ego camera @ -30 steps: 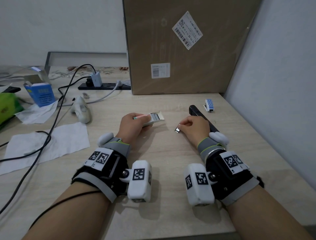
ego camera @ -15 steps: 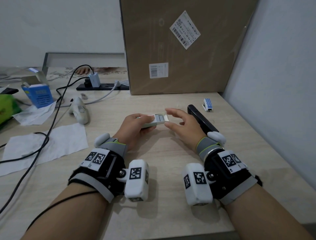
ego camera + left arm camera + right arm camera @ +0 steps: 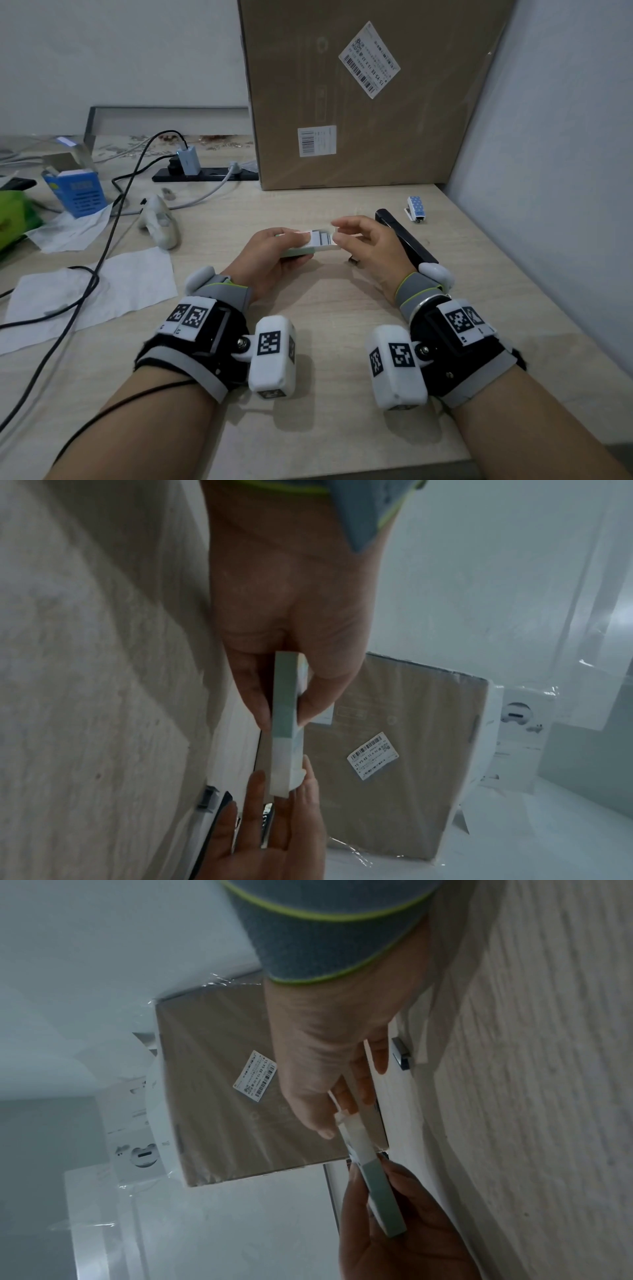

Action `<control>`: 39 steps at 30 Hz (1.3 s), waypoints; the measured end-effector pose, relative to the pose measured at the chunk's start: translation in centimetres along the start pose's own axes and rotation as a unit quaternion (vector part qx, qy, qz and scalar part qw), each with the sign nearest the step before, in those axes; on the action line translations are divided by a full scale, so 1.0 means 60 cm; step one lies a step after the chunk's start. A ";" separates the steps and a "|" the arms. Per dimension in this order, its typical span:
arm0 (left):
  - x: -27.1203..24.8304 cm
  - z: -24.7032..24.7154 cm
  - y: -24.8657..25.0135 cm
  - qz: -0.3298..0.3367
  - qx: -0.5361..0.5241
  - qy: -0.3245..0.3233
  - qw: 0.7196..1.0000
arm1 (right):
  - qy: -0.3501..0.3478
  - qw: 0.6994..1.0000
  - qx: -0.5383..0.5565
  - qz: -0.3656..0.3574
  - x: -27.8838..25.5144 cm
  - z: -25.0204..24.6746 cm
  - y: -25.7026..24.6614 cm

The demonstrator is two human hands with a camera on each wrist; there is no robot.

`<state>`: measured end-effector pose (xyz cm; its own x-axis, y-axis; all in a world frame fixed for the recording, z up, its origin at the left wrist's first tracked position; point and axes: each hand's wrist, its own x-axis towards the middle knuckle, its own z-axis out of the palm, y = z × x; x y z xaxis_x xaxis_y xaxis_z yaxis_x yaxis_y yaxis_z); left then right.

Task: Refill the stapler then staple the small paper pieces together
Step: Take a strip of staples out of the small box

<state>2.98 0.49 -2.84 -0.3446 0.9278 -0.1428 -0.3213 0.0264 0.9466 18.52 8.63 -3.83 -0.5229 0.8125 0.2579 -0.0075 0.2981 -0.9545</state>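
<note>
My left hand grips a small green and white staple box just above the table, its white inner tray slid out to the right. My right hand meets that open end, and its thumb and fingertips pinch the tray's end flap. A short metal staple strip lies on the table under my right hand. The black stapler lies shut just right of my right hand.
A small blue dotted stapler sits at the back right. A big cardboard box stands against the wall behind. To the left lie white tissue sheets, black cables, a white controller and a power strip.
My right hand has left the staple strip on the table and moved left to the open end of the box. My left hand has lifted the box slightly.
</note>
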 end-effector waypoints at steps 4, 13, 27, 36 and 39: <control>-0.001 0.001 -0.002 0.008 0.015 0.003 1.000 | 0.028 0.999 -0.004 0.027 0.004 0.002 0.006; -0.001 0.000 -0.002 -0.006 -0.001 -0.009 1.000 | 0.021 0.999 0.001 0.041 0.004 0.006 0.012; 0.000 -0.004 0.004 -0.031 -0.058 -0.006 0.998 | -0.033 0.999 -0.032 -0.006 -0.007 0.001 -0.005; -0.001 -0.003 0.004 -0.043 -0.035 -0.024 0.998 | 0.024 0.999 -0.038 -0.019 -0.003 0.001 0.000; -0.002 -0.003 0.003 -0.041 -0.024 -0.024 0.999 | 0.027 0.999 -0.039 -0.017 -0.004 0.001 0.000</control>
<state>2.77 0.32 -2.69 -0.2736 0.9397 -0.2054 -0.3894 0.0870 0.9169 18.55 8.41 -3.90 -0.4775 0.8263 0.2988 0.0429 0.3616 -0.9313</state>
